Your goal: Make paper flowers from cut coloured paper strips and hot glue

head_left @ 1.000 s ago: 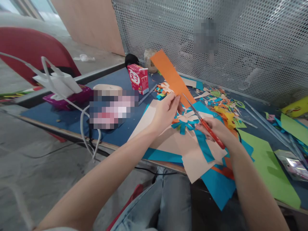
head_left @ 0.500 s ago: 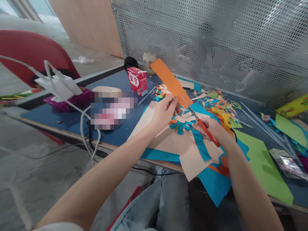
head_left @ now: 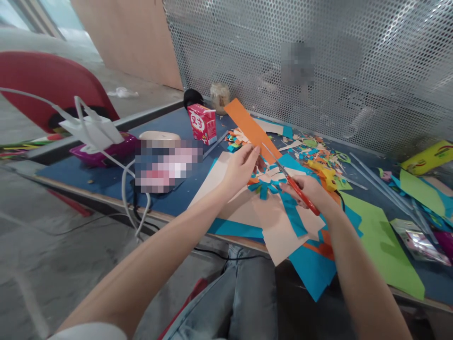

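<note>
My left hand (head_left: 244, 164) is closed on the near end of an orange paper strip (head_left: 249, 126), which slants up and away over the table. In my right hand (head_left: 305, 192) are red-handled scissors (head_left: 301, 192); their blades point up and left and lie against the orange strip near my left fingertips. I cannot tell whether the blades are parted. Below the hands, blue fringed paper pieces (head_left: 264, 189) and a long blue strip (head_left: 294, 217) rest on beige paper sheets (head_left: 276, 236). My right fingers are partly hidden by the scissors' handles.
Paper scraps (head_left: 311, 150) and a yellow glue gun (head_left: 323, 174) lie behind my right hand. Green sheets (head_left: 385, 245) are at the right. A red drink carton (head_left: 202, 123), a purple power strip (head_left: 116, 150) with white cables, and a perforated metal panel (head_left: 226, 42) stand around.
The orange strip's far end has dipped slightly lower. Both hands keep nearly the same place, with the scissors still at the strip. The whole view has shifted a little.
</note>
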The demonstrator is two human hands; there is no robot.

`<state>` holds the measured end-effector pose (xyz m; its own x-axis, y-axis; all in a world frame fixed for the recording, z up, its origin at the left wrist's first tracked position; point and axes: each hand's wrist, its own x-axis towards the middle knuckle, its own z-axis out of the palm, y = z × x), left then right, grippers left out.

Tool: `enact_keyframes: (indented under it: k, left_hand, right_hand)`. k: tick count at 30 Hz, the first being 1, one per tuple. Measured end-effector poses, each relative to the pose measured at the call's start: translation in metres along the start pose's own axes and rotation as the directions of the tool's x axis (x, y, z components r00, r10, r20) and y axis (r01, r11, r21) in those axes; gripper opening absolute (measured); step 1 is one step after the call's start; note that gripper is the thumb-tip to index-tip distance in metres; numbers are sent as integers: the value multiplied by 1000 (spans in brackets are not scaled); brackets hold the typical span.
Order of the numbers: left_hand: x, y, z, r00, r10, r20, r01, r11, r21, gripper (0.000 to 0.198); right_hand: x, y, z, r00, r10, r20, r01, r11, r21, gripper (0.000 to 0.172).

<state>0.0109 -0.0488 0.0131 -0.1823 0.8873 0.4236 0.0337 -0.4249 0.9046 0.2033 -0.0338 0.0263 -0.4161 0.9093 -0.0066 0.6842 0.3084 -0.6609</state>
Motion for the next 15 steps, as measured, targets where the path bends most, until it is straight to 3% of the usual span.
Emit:
enact_keyframes:
  k: [4, 15]
  left_hand:
    - [1, 2, -1, 998, 14, -63, -14, 1000, 8, 27]
    - [-1, 2, -1, 1000, 23, -8, -23, 999, 39, 28]
  right_hand:
    - [0, -1, 0, 998, -5, 59, 8, 998, -57, 43]
    - [-2, -1, 1, 997, -23, 77, 28, 997, -65, 44]
